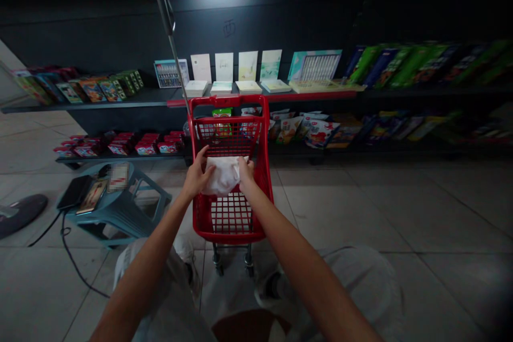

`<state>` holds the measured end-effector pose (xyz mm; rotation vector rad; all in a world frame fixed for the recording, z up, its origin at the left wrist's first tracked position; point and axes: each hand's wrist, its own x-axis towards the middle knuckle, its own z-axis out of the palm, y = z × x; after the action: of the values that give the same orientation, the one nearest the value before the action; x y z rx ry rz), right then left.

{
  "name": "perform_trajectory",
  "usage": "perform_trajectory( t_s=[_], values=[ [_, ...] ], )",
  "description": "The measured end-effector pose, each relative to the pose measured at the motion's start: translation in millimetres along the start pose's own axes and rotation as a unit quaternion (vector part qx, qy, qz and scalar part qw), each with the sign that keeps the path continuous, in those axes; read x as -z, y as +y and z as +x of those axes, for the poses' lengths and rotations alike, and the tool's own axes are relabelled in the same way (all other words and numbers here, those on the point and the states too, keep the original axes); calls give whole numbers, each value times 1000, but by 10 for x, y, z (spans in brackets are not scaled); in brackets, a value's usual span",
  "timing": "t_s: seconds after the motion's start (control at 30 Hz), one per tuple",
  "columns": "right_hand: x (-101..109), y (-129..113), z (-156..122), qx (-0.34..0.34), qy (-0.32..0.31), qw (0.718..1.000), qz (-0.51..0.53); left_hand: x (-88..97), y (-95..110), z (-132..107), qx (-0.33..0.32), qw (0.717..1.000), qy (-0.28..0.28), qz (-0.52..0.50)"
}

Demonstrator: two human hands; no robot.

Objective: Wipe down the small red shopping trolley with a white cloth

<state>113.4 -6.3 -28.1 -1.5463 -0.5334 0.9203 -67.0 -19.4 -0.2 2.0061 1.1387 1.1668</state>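
Observation:
A small red shopping cart [267, 181] stands in front of me, its basket made of plastic grid. Over the basket I hold a crumpled white cloth [222, 175], thin and soft-looking; whether it is fabric or tissue I cannot tell. My left hand [197, 173] grips its left edge between thumb and fingers. At the right edge, my right hand [245, 171] pinches the cloth with its fingers closed. Through the basket's grid floor [232, 216] the pale ground shows.
A blue-grey plastic stool [140, 206] at left bears a black device [75, 192] and a phone-like item [93, 196]; cables trail down. Behind the cart runs a dark shelf [152, 97] with books [248, 67], boxes [112, 88] and snack bags [320, 131]. A metal pole [164, 8] rises behind it.

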Motion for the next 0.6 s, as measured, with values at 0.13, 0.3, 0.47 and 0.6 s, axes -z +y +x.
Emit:
perform_trajectory(
  t_s=[0.13,0.3,0.47,0.6],
  values=[
    [27,-38,-56,243,28,965,-91,0,14,-16,7,995,-33,93],
    [-57,55,-154,265,-311,874,-262,-17,-9,-28,-10,993,-20,115],
    [-141,149,-151,224,-326,888,-234,-8,-8,-25,-32,996,-11,81],
    [-100,155,-54,153,-200,949,-188,-1,24,-46,-58,996,1,69]
  ],
)
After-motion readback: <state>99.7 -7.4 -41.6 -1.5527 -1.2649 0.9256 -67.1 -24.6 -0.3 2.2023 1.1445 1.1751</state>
